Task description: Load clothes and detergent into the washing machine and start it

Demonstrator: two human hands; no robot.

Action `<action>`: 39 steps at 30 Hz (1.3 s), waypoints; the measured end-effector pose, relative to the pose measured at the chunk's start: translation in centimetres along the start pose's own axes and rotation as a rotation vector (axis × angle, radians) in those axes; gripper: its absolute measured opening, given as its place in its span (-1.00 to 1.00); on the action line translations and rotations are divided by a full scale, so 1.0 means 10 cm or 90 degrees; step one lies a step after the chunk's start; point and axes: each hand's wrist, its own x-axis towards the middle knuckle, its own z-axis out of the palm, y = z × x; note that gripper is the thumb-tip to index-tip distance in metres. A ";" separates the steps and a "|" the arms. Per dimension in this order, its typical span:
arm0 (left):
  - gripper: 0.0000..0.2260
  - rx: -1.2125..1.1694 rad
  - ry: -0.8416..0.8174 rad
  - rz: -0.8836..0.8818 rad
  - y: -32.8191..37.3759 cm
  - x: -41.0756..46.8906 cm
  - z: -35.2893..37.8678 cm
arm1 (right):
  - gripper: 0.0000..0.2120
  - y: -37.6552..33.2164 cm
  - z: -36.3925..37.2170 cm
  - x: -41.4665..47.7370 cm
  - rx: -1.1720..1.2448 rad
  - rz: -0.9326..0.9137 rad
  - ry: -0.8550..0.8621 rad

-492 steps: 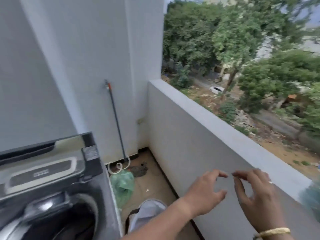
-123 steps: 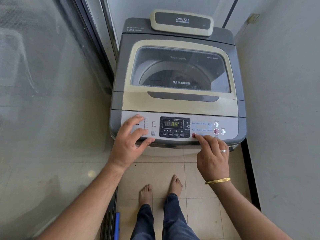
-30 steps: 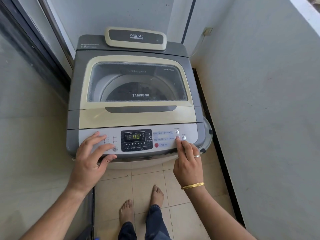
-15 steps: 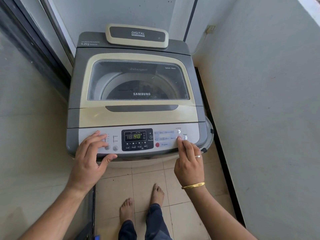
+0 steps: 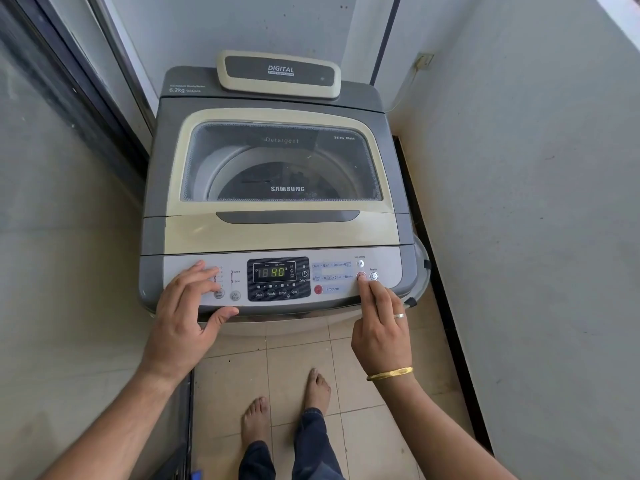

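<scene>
Grey and cream plastic covers the top-loading washing machine (image 5: 277, 233), which stands in a narrow tiled corner directly ahead of the person, its glass-windowed lid (image 5: 280, 164) shut flat. Dark shapes show dimly through the glass in the drum; whether they are clothes cannot be told. Along the near edge runs the silver control panel (image 5: 388, 289), its long axis left to right, with a lit green display (image 5: 273, 272) at its centre. The right hand (image 5: 381, 327) holds nothing; its index finger is stretched forward, its tip touching a small round red button (image 5: 361, 275) just left of the power button (image 5: 373, 276). The left hand (image 5: 190, 313) rests open and spread, empty, on the panel's left end, well apart from that button. Only the right hand is placed to press, probably the start step.
</scene>
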 end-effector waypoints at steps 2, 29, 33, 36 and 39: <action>-0.54 0.003 0.000 0.000 -0.01 0.00 0.00 | -0.44 0.01 0.00 -0.01 -0.005 -0.009 -0.002; -0.45 0.014 -0.007 -0.055 0.08 0.00 -0.01 | -0.39 0.12 -0.08 0.02 0.002 -0.062 -0.047; -0.47 0.014 -0.002 -0.080 0.14 0.01 0.01 | -0.40 0.14 -0.11 0.04 0.005 -0.061 -0.070; -0.53 0.015 0.017 -0.136 0.22 0.08 0.02 | -0.42 0.16 -0.18 0.17 0.023 -0.065 -0.093; -0.58 0.024 0.026 -0.173 0.36 0.19 -0.02 | -0.49 0.15 -0.32 0.35 0.069 -0.072 -0.080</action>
